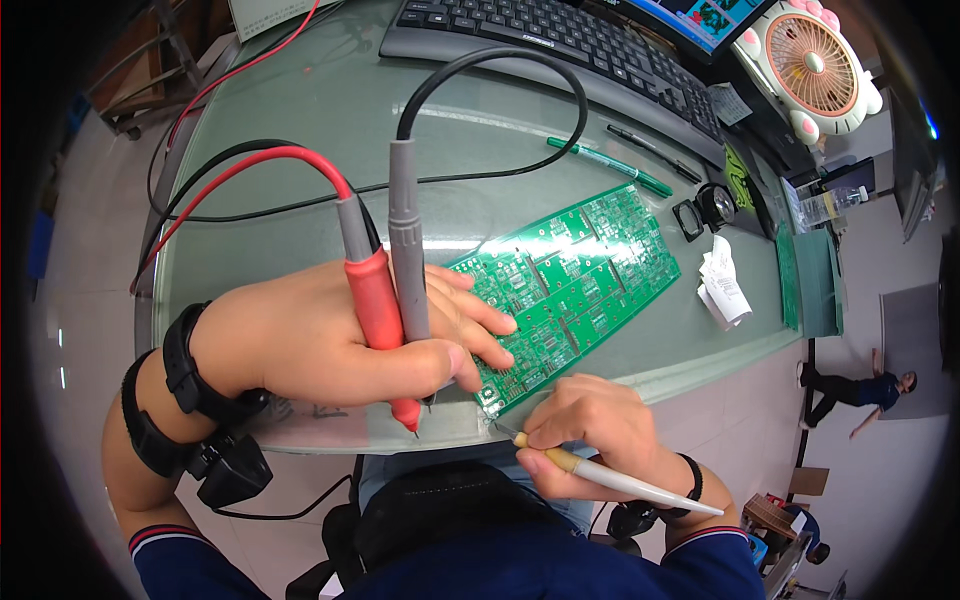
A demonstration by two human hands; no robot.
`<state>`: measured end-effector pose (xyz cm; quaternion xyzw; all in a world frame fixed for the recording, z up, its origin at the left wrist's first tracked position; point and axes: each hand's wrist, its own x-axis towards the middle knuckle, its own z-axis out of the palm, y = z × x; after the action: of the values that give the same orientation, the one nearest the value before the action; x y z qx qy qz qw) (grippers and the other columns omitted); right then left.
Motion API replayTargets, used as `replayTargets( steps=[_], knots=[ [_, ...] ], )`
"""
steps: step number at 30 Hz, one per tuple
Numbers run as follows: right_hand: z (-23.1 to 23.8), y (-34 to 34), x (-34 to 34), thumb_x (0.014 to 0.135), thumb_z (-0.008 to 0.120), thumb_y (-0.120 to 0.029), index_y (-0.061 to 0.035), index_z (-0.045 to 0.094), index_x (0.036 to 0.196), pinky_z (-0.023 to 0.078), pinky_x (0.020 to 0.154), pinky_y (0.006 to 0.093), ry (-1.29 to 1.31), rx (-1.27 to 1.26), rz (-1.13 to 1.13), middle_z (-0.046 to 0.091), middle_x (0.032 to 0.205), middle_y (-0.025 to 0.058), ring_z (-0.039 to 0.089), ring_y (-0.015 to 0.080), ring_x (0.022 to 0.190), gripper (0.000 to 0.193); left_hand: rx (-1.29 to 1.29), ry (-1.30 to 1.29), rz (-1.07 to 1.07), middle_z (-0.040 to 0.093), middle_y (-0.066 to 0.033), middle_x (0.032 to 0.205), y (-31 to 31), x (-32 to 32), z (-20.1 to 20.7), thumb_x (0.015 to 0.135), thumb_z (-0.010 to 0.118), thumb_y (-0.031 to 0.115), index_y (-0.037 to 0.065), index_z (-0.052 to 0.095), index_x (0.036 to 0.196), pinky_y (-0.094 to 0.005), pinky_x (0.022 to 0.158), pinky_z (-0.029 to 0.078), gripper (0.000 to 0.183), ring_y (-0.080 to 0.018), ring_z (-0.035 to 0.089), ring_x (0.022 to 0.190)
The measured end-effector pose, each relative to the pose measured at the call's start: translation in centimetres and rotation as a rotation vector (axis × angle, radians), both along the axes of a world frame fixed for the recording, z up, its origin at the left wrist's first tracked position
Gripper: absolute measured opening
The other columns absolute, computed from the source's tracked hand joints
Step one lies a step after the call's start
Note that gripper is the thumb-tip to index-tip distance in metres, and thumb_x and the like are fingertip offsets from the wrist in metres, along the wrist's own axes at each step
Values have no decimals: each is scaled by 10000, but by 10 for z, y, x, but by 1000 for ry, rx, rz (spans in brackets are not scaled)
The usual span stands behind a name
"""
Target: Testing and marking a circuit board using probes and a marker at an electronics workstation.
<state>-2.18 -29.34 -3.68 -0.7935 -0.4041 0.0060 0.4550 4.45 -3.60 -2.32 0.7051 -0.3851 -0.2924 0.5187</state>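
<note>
My left hand is closed around two test probes, a red probe and a grey probe. Their tips point down near the table's front edge, beside the board. The outstretched fingers of this hand rest on a green printed circuit board, which lies slanted on the table. At the board's near corner, my right hand pinches a slim white-handled tool with a beige collar. Its thin tip reaches the corner area; whether it touches the board I cannot tell.
Beyond the board lie a green marker, a black pen and a keyboard. To the right are a small black loupe-like object, crumpled white paper and a fan. Probe cables loop across the left side.
</note>
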Motion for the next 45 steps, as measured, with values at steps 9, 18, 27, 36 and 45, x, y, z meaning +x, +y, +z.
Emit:
replayTargets(
  steps=[9,18,27,36,45],
  knots=[
    [2,-2,5,733,765,-16,-49,544,800,499,561,340,91,-8,30,635,751,84,636,253,628,233,-58,-24,13,704,-127,1095,0,0,-4,930,512,226,-11,716,965,-437,1133,328,314,-277,554,1244],
    [1,1,5,719,778,-3,-48,551,809,512,569,329,48,-11,7,637,753,83,648,250,643,249,-9,-26,-9,692,-139,1156,0,0,-2,894,448,197,12,739,997,-489,1132,302,360,-343,525,1273],
    [1,1,4,720,778,-6,-49,551,804,519,572,329,43,-14,-3,640,755,82,654,252,648,246,-13,-32,-12,689,-141,1163,0,1,-2,886,454,198,10,739,994,-490,1130,304,358,-352,523,1274],
    [0,0,4,722,778,-12,-50,547,801,516,569,330,52,-8,1,637,749,84,649,254,640,247,-17,-57,-24,691,-143,1157,0,1,-4,882,455,202,8,739,989,-489,1128,307,360,-355,524,1273],
    [2,1,4,725,773,-5,-47,546,800,514,570,329,56,-15,6,635,750,87,648,252,641,243,-22,-38,0,694,-145,1148,1,0,-5,881,454,209,9,741,985,-496,1128,307,365,-354,527,1270]
  ],
)
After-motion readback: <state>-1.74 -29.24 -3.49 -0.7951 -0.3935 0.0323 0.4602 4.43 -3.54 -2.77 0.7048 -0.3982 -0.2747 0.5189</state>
